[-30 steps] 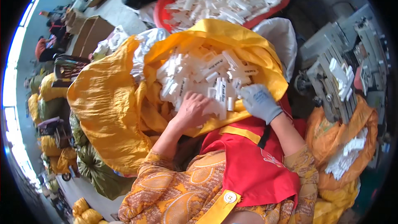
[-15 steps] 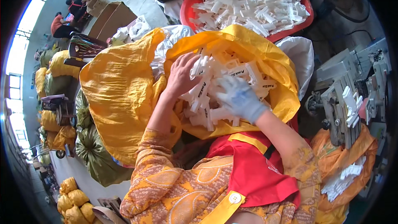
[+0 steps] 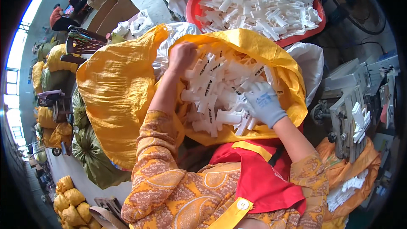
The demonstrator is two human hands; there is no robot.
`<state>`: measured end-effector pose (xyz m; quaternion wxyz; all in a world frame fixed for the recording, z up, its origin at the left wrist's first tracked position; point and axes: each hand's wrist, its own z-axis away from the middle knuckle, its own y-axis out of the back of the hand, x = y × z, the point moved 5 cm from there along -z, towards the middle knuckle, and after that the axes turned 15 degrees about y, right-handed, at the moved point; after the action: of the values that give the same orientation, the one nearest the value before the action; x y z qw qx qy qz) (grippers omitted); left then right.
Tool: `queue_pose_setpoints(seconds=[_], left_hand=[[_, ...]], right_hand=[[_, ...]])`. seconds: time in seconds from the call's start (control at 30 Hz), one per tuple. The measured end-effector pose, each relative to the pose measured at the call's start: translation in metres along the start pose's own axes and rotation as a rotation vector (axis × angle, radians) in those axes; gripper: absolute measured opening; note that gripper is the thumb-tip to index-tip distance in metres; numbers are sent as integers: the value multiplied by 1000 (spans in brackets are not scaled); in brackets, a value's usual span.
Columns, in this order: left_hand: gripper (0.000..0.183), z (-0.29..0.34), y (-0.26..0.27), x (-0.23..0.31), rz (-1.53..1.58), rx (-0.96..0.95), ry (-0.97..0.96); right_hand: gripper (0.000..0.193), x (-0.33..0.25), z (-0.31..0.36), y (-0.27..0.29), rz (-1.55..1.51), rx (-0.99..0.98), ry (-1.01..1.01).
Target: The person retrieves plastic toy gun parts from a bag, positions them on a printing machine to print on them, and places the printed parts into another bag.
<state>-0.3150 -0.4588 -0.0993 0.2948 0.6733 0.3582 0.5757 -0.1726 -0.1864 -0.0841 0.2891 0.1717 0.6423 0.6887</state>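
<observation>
While both hands (image 3: 222, 78) clutch them, white plastic pieces (image 3: 214, 87) lie between.

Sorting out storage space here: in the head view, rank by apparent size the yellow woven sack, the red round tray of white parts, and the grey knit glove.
1. Yellow woven sack
2. Red round tray, though it sits farther away
3. Grey knit glove on the right hand

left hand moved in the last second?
Yes. The bare left hand has gone from the near side of the white plastic pieces to the far rim of the yellow sack, toward the red basin.
</observation>
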Motion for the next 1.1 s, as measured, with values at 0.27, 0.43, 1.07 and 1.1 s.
queue_pose_setpoints(seconds=[0.27, 0.43, 1.07, 1.1], left_hand=[[42, 21, -51, 45, -36, -501, 65], [39, 61, -36, 47, -27, -359, -8], [79, 126, 22, -91, -198, -130, 392], [86, 133, 19, -98, -162, -152, 450]], right_hand=[[32, 47, 28, 43, -96, 387, -124], [35, 70, 19, 44, -246, 399, -219], [47, -60, -111, 8, 100, 147, 192], [49, -48, -111, 1, 134, 18, 98]])
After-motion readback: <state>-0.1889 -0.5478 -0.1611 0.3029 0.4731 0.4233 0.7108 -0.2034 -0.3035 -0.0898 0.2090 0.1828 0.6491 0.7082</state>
